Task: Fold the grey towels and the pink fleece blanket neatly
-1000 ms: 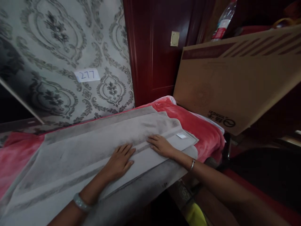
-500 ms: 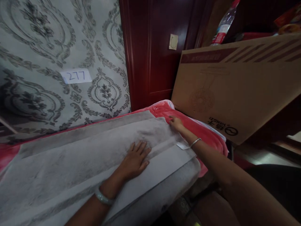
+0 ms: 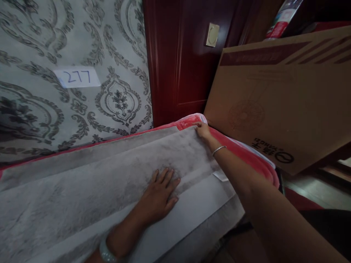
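Note:
A long grey plush cloth (image 3: 109, 175) lies spread in lengthwise folds, a smooth white band (image 3: 189, 208) running along its near side. My left hand (image 3: 161, 195) rests palm down on the plush, fingers spread. At the far right corner of the cloth, my right hand (image 3: 202, 131) has its thumb and fingers closed on the edge. A small white tag (image 3: 221, 176) sticks out near the cloth's right end, below my right forearm. Under the cloth is a red plush blanket (image 3: 236, 149) with a pale border.
Patterned wallpaper (image 3: 120, 98) with a paper marked 277 (image 3: 78, 77) stands behind, beside a dark red wooden panel (image 3: 181, 54). A large cardboard box (image 3: 274, 95) leans at the right. Behind its top edge is a bottle (image 3: 282, 22) with a red label.
My right hand has moved up and slightly left to the cloth's far corner, which now lies straighter. My left hand stays flat on the plush. The camera view has shifted a little.

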Tool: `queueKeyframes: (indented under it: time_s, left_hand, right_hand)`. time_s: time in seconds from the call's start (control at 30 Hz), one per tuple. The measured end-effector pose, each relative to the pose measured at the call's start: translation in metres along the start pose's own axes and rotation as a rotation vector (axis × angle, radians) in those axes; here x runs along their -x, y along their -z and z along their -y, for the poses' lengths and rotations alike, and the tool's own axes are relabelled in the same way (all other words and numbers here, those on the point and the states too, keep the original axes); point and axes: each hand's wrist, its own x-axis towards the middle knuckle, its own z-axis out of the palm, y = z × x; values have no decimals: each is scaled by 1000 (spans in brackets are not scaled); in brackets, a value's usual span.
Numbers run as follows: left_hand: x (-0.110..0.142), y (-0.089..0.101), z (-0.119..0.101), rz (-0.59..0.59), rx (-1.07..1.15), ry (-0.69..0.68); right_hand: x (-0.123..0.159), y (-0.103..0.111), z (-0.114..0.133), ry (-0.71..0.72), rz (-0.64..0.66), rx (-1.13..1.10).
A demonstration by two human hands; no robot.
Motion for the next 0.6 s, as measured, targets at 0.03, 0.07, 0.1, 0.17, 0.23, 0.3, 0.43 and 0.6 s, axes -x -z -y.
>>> queueKeyframes:
  time_s: [0.03,0.07,0.1,0.17,0.23,0.3,0.43,0.6]
  left_hand:
    - [0,0,0,0,-1,1]
    - [0,1,-1,0,-3,1]
    - [1,1,-1,-2,-5,1]
    - [1,1,-2,-9,-9,1]
    - [1,0,-2,-20,-10,-4]
    - [2,0,-2,-29,-9,-6]
    - [1,0,-1,-14,-9,0]
    - [-1,-1,0,-5,-3,-1]
  right_hand:
    - [-4,-3,0,-21,-12,1]
    - [-7,-7,-1,-44,-21,4]
    - [-8,-11,-3,-67,-26,8]
    - [-6,-21,-9,-107,-21,18]
    - [-2,-28,-17,-122,2,20]
    - [3,-30,-26,-113,32,13]
    - [9,-18,-41,-83,85,5]
    - [8,-3,-45,50,133,1]
